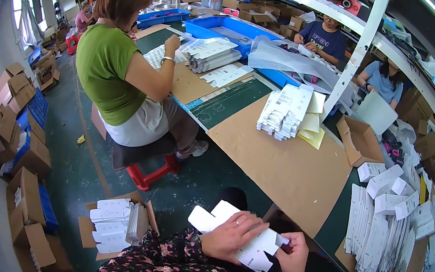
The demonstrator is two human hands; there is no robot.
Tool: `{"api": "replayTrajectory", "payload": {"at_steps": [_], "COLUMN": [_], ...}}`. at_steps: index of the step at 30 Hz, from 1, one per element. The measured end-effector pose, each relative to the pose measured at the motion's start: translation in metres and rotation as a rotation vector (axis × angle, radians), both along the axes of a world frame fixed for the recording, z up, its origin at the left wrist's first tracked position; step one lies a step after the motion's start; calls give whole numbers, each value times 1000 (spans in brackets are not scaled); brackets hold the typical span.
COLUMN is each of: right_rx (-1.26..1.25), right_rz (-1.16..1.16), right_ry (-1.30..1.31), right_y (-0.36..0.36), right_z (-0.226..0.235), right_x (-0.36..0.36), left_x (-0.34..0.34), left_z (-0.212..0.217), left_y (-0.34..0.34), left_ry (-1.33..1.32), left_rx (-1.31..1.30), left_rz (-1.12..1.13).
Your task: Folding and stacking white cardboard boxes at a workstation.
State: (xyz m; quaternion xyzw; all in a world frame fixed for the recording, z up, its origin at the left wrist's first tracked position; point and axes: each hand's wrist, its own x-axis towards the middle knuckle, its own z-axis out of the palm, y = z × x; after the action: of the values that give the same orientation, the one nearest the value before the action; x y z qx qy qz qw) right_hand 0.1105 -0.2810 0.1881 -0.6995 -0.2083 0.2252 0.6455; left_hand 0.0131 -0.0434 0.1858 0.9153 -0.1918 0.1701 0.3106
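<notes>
A flat white carton blank with printed marks and cut flaps lies tilted over my lap. My left hand, a ring on one finger, reaches across its middle with the fingers pressed together on it; the thumb is hidden. At the blank's right end, my right hand pinches a small flap between thumb and fingers. Ahead of my hands, a stack of white carton blanks sits on the brown cardboard sheet covering the table.
To my right stand rows of flat blanks with small folded boxes on top. An open carton is behind them. Bottom left, a floor carton holds more blanks. A person in green sits left; other people work across the table.
</notes>
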Motion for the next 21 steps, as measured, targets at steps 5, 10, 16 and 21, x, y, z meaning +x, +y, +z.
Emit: {"api": "replayTrajectory", "payload": {"at_steps": [5, 10, 16, 21], "right_rx": [23, 242, 76, 21], "right_rz": [94, 22, 276, 194], "right_ry": [-82, 346, -217, -548], "right_y": [7, 28, 24, 25], "right_z": [-2, 28, -7, 9], "right_x": [5, 2, -5, -2], "left_x": [-2, 5, 12, 11], "left_z": [-8, 16, 32, 17], "left_y": [9, 23, 30, 25], "left_ry": [170, 257, 132, -77], "left_rx": [-206, -406, -495, -704], "left_rz": [-3, 74, -119, -24]}}
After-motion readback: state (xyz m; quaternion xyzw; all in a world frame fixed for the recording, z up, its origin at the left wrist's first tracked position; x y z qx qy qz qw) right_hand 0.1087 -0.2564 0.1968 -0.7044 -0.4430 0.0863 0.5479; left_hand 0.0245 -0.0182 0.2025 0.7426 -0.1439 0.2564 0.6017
